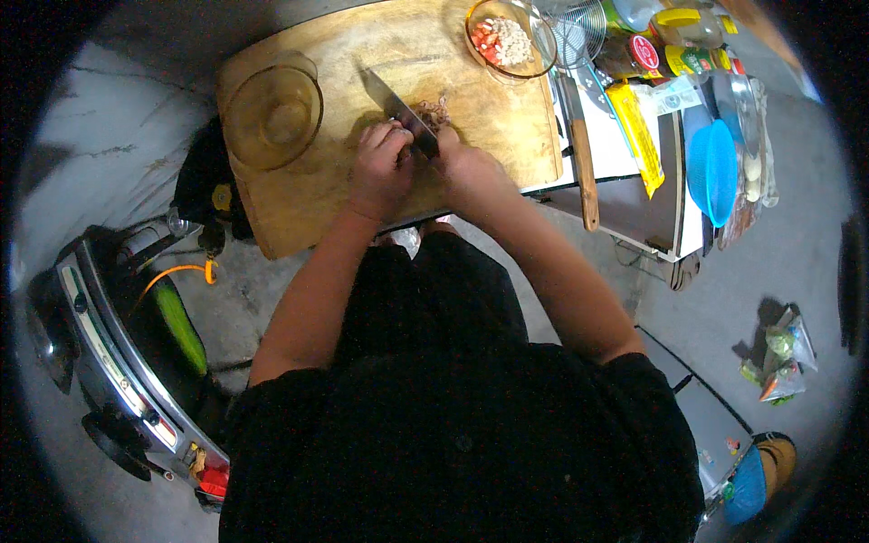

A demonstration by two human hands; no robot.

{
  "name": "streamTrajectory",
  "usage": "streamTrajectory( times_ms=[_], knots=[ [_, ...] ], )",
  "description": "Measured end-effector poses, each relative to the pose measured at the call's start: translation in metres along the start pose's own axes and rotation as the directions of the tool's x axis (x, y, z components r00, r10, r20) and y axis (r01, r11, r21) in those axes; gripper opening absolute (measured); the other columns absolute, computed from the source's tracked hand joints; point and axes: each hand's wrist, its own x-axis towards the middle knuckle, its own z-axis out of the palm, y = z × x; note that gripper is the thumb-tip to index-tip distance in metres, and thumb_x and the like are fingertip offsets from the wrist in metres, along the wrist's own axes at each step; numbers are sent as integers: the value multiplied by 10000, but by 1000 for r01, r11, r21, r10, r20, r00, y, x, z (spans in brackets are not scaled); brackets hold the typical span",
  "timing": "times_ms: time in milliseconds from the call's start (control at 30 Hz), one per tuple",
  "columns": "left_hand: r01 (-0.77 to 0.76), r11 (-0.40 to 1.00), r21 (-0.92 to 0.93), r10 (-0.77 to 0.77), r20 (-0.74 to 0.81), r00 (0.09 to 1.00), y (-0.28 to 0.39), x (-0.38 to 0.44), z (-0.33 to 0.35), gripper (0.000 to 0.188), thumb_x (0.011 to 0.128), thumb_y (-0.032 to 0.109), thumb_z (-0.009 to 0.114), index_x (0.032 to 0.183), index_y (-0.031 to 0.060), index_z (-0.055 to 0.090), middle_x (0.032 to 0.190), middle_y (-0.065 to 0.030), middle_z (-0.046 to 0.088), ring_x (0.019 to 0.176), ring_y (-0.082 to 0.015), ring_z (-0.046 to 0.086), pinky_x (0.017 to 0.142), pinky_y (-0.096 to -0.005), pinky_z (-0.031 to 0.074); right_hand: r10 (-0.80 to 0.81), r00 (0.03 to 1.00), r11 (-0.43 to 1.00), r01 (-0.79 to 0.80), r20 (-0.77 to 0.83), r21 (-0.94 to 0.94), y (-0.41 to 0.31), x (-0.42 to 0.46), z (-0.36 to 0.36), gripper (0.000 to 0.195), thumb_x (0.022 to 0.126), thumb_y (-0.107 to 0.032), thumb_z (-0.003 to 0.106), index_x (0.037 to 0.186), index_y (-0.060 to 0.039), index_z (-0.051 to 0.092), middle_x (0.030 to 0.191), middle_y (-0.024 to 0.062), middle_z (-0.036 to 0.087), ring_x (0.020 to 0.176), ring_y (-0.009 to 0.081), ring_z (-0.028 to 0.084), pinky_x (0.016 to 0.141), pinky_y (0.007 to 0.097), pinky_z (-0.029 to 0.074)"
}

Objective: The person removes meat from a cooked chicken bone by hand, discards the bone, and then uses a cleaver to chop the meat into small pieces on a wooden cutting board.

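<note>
My right hand [468,170] is closed around the handle of a kitchen knife [400,114], whose blade points up and left over a wooden cutting board [380,41]. Just left of the blade, my left hand [384,159] has curled fingers around a small dark piece of food [403,157] on the board; its kind is unclear. Thin brownish cut pieces [433,110] lie right of the blade. An amber glass bowl [275,119] on the board's left side looks empty. Another glass bowl [476,58] at the upper right holds chopped red and whitish food.
Right of the board are a wooden-handled utensil [584,170], a yellow packet [637,136], a wire basket [577,30], several jars [628,55] and a blue plastic basket [711,173]. A gas stove [122,380] stands at lower left, near a long green vegetable [180,326].
</note>
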Motion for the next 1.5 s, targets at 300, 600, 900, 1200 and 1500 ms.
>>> streamTrajectory(
  times_ms=[300, 600, 900, 1200, 1500],
  knots=[
    [29, 999, -41, -29, -13, 999, 4, -3, -4, 179, 717, -25, 614, 877, 50, 584, 944, -148, 603, 901, -349, 572, 784, -412, 476, 5, 1000, 999, -5, 16, 39, 0, -28, -11, 240, 859, -110, 507, 1044, 19, 425, 828, 308, 631, 831, 473, 628, 735, 539, 495],
    [66, 993, -98, -70, -35, 997, 7, 0, -8, 187, 700, -21, 626, 864, 53, 574, 912, -157, 592, 863, -360, 563, 767, -426, 474, 10, 999, 998, -8, -44, 63, 2, -16, -12, 225, 839, -91, 515, 1016, 22, 431, 847, 308, 638, 825, 450, 646, 729, 528, 512],
    [-4, 999, -47, 3, -13, 1000, 3, 0, -7, 196, 684, -8, 617, 859, 60, 563, 862, -153, 570, 824, -368, 547, 731, -417, 464, 18, 999, 998, -15, -44, 62, 1, 4, 10, 229, 868, -122, 482, 1049, 7, 433, 871, 295, 644, 855, 452, 642, 758, 535, 502],
    [50, 998, -50, -50, -17, 999, 4, -4, -7, 215, 664, -27, 599, 852, 61, 543, 857, -141, 560, 838, -354, 534, 730, -426, 449, -41, 997, 996, 46, -71, 77, 2, -14, 17, 301, 862, -172, 576, 1059, -3, 424, 777, 291, 622, 786, 484, 610, 701, 550, 479],
    [52, 998, 37, -53, 30, 998, 1, -10, -13, 215, 677, 15, 616, 878, 65, 559, 908, -136, 578, 874, -357, 545, 766, -430, 461, -22, 999, 996, 19, 31, 90, -6, -26, 0, 297, 838, -181, 561, 1024, 4, 422, 852, 289, 645, 853, 464, 636, 763, 536, 497]
  ],
)
